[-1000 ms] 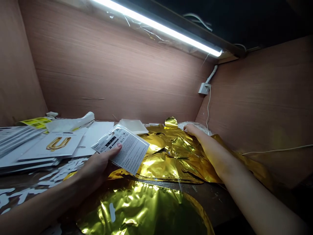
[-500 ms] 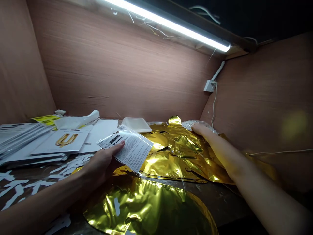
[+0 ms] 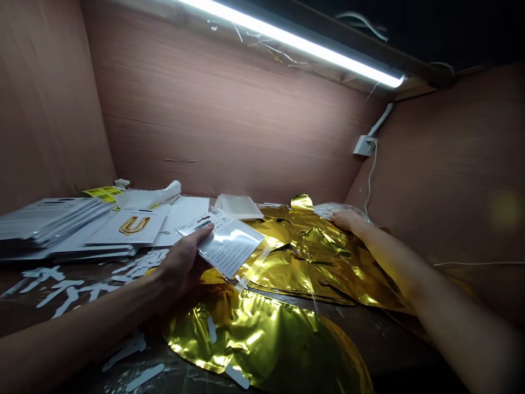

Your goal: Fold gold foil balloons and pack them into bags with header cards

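My left hand [image 3: 186,260] grips a printed white card in a clear plastic sleeve [image 3: 232,243], thumb on top near its hang hole. A narrow clear strip [image 3: 254,268] hangs at the card's lower edge, above the gold foil. At the back right, my right hand [image 3: 348,220] reaches over the foil to crumpled clear plastic [image 3: 324,209]. Its fingers are bent down there, and what lies between them is hidden. Stacked flat gold foil balloons [image 3: 283,273] lie beneath and between my arms. Nearest me is a rounded gold foil piece [image 3: 266,339].
At the left stand stacks of packaged cards [image 3: 53,221], one card showing a gold U [image 3: 135,224]. White paper scraps [image 3: 61,287] litter the dark tabletop. A frosted plastic stack [image 3: 238,207] sits at the back wall; a cable [image 3: 371,180] hangs in the corner.
The view has shifted, so most things appear farther right. The card has tilted slightly and now reflects the lamp. My right hand stays at the clear plastic.
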A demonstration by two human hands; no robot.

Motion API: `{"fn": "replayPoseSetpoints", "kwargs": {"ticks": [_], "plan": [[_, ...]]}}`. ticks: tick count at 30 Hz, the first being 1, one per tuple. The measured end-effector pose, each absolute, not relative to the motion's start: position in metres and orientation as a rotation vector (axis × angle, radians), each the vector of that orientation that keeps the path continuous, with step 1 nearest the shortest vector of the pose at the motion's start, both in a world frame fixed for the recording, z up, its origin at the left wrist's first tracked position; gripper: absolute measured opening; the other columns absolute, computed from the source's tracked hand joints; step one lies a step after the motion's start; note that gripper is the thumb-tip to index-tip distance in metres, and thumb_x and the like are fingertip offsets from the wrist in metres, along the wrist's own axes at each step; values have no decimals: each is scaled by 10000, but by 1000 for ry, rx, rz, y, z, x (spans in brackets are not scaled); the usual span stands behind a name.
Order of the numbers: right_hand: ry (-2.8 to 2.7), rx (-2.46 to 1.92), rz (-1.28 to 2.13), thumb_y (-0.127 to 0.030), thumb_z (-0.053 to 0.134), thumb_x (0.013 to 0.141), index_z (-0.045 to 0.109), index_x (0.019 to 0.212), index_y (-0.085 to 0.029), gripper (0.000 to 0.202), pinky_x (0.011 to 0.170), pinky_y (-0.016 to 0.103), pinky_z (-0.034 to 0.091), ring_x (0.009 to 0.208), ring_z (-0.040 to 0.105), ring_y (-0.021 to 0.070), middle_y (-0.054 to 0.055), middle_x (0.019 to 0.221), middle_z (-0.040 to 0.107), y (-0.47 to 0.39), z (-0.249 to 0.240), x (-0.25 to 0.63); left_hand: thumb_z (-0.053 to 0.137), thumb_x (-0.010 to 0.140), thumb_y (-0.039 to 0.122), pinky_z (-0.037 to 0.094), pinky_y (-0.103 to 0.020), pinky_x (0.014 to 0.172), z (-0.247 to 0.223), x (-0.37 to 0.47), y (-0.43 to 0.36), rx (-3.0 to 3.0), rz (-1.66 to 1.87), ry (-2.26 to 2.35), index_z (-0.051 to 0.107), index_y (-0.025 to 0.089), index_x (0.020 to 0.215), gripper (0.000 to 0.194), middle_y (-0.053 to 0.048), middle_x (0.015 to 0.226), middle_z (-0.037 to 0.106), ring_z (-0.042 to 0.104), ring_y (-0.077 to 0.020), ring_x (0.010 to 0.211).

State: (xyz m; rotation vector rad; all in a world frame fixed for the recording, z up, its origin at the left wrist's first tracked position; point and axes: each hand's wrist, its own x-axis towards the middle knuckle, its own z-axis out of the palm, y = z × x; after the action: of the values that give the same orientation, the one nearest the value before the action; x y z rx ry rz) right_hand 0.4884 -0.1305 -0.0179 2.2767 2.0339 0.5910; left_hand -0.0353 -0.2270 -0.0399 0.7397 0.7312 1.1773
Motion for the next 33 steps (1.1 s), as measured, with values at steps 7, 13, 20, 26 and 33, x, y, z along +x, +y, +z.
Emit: {"fn": "replayPoseSetpoints", "kwargs": {"ticks": [7, 13, 20, 26, 33], "plan": [[2015, 2459, 893, -253, 498, 993, 677, 1161, -149, 267, 945, 386, 461, 1105, 676, 298, 207, 1168, 725, -141, 21, 442, 652, 807, 85, 599, -226, 534, -40, -41, -221, 751, 1207, 675, 648, 114, 890, 88, -81, 718, 711, 684, -170, 576], [3540, 2701, -25, -304, 704, 833, 668, 907, -192, 139, 769, 366, 595, 785, 742, 224, 81, 847, 759, -180, 45, 320, 616, 788, 84, 607, -238, 566, -40, -49, -213, 788, 1266, 565, 657, 106, 913, 133, -94, 764, 731, 685, -170, 610], [3724, 1817, -2024, -305, 887, 643, 686, 785, -226, 258, 624, 289, 601, 615, 704, 147, -3, 729, 752, -233, 7, 231, 629, 764, 103, 606, -246, 582, -36, -57, -210, 805, 1309, 535, 660, 110, 965, 203, -115, 855, 757, 710, -186, 674], [3624, 1723, -2294, -295, 921, 609, 696, 764, -213, 285, 594, 260, 580, 592, 701, 140, -6, 692, 750, -237, -13, 221, 611, 760, 80, 614, -248, 592, -34, -52, -215, 806, 1271, 533, 669, 57, 1079, 326, -157, 909, 764, 744, -225, 758], [3557, 1845, -2340, -327, 916, 618, 686, 768, -217, 296, 602, 267, 584, 620, 712, 149, -5, 716, 752, -238, -16, 219, 600, 775, 91, 647, -286, 646, -31, -51, -219, 847, 1277, 528, 661, 59, 1125, 357, -168, 949, 767, 756, -253, 824]]}}
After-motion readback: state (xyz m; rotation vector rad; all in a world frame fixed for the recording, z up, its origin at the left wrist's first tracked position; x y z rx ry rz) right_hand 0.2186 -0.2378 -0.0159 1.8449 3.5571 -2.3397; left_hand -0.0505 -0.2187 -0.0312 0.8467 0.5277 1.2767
